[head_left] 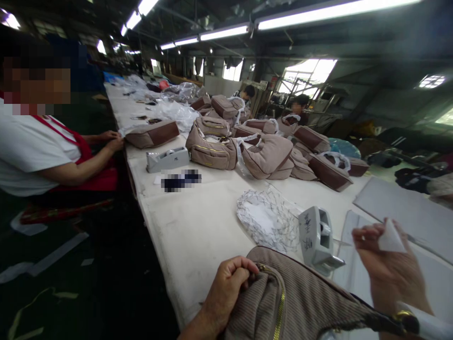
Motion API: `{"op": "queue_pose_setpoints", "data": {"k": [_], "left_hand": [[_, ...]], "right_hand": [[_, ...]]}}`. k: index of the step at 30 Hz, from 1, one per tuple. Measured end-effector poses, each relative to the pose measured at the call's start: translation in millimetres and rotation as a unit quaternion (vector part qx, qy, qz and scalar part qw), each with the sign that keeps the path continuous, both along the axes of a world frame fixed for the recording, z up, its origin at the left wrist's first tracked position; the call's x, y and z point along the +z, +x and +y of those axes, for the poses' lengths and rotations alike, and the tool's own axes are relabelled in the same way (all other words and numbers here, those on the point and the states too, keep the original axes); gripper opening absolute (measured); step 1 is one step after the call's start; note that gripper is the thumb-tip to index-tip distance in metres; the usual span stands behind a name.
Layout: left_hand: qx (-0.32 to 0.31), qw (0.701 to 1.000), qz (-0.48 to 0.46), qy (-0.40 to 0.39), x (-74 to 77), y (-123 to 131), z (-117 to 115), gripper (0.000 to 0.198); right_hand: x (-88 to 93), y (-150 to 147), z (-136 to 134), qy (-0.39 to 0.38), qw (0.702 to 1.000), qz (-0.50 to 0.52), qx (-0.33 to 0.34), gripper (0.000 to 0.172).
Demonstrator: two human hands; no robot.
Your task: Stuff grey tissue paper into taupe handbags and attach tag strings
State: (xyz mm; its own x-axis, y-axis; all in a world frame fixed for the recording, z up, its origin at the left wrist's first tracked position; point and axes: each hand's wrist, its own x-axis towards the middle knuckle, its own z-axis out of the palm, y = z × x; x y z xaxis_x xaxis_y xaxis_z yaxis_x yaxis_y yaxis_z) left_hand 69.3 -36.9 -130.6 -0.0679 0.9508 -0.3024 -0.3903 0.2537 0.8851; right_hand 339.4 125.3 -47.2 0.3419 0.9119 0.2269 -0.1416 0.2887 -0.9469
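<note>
So my left hand (226,288) has the corduroy bag (311,293) pinched at the end of its gold zipper (281,307), and the bag's right in front of me at the near part of the table. My right hand (396,269) is up, fingers closed on a white scrap (391,237), paper or tape, can't tell which. If it's sticky, I reckon it could fold onto itself because I've only got part of it. The raised wrist could also catch the gold ring (403,313) by the strap and drag the bag askew. And the grey tape dispenser (314,241) sits just past the bag, so a careless swing might clip its cutter end.

Surface is a long pale table (187,226), kinda scuffed: crumpled patterned wrapping (265,219), a heap of similar bags (269,156), a second dispenser (170,158). A co-worker in a red apron (87,156) sits at the left edge. Dim workshop, tube lights (336,12) overhead, bright windows (307,75) behind, scraps on the dark floor.
</note>
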Motion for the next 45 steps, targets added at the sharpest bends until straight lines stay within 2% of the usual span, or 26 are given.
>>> {"op": "queue_pose_setpoints", "data": {"k": [2, 4, 5, 7, 9, 13, 18, 20, 22, 25, 26, 27, 29, 32, 37, 41, 45], "left_hand": [[-0.018, 1.0, 0.005, 0.019, 2.2, 3.5, 2.5, 0.023], [-0.029, 0.998, 0.018, 0.046, 4.2, 7.0, 4.8, 0.03], [-0.029, 0.997, 0.025, 0.062, 4.7, 8.6, 5.6, 0.035], [-0.024, 0.995, 0.023, 0.095, 3.9, 11.0, 6.2, 0.042], [-0.026, 0.992, -0.001, 0.123, 1.3, 12.4, 5.7, 0.046], [-0.041, 0.986, -0.061, 0.151, -1.4, 15.4, 4.0, 0.053], [-0.006, 0.987, 0.023, 0.162, 7.1, 20.6, 3.2, 0.025], [-0.01, 0.99, -0.006, 0.142, 9.2, 21.2, 2.9, 0.021], [-0.031, 0.99, -0.067, 0.121, 9.4, 21.0, 2.8, 0.019], [-0.049, 0.987, -0.111, 0.107, 8.0, 18.1, 3.1, 0.02], [-0.052, 0.987, -0.112, 0.099, 7.1, 15.6, 3.1, 0.02], [-0.057, 0.989, -0.103, 0.089, 5.9, 11.9, 2.9, 0.02], [-0.076, 0.993, -0.055, 0.072, 2.6, 0.5, 1.6, 0.022], [-0.098, 0.991, 0.066, 0.069, -4.5, -22.0, -1.5, 0.029], [-0.1, 0.978, 0.172, 0.067, -11.4, -45.2, -2.7, 0.022], [-0.123, 0.962, 0.231, 0.08, -5.5, -45.2, -1.5, 0.018], [-0.165, 0.933, 0.299, 0.115, 6.0, -43.9, -2.4, 0.012]], "right_hand": [[22.4, -1.3, -17.5, 0.0, 0.998, 0.056, 0.01, 0.019], [30.3, -21.5, -35.8, -0.027, 0.996, 0.016, 0.084, 0.026], [29.2, -36.0, -44.7, -0.048, 0.987, -0.035, 0.15, 0.027], [21.1, -66.0, -60.4, -0.086, 0.948, -0.118, 0.282, 0.026], [12.1, -89.5, -72.1, -0.123, 0.911, -0.165, 0.356, 0.024], [4.6, -110.4, -84.2, -0.144, 0.88, -0.232, 0.389, 0.029], [-0.8, -112.8, -90.0, -0.111, 0.854, -0.304, 0.407, 0.031], [-1.3, -110.3, -88.7, -0.088, 0.841, -0.368, 0.386, 0.027], [0.7, -108.1, -85.3, -0.067, 0.798, -0.449, 0.396, 0.028], [4.4, -108.7, -79.6, -0.067, 0.69, -0.521, 0.498, 0.025], [4.6, -109.6, -78.3, -0.07, 0.666, -0.532, 0.518, 0.023], [4.1, -110.5, -77.4, -0.073, 0.658, -0.539, 0.521, 0.021], [1.1, -110.9, -76.3, -0.082, 0.67, -0.544, 0.498, 0.02], [-5.2, -107.8, -75.9, -0.099, 0.688, -0.528, 0.488, 0.019], [-8.5, -105.1, -77.1, -0.097, 0.701, -0.507, 0.493, 0.019], [-5.3, -109.1, -78.7, -0.086, 0.693, -0.527, 0.485, 0.019], [-2.6, -110.4, -79.9, -0.079, 0.684, -0.547, 0.476, 0.021]]}}
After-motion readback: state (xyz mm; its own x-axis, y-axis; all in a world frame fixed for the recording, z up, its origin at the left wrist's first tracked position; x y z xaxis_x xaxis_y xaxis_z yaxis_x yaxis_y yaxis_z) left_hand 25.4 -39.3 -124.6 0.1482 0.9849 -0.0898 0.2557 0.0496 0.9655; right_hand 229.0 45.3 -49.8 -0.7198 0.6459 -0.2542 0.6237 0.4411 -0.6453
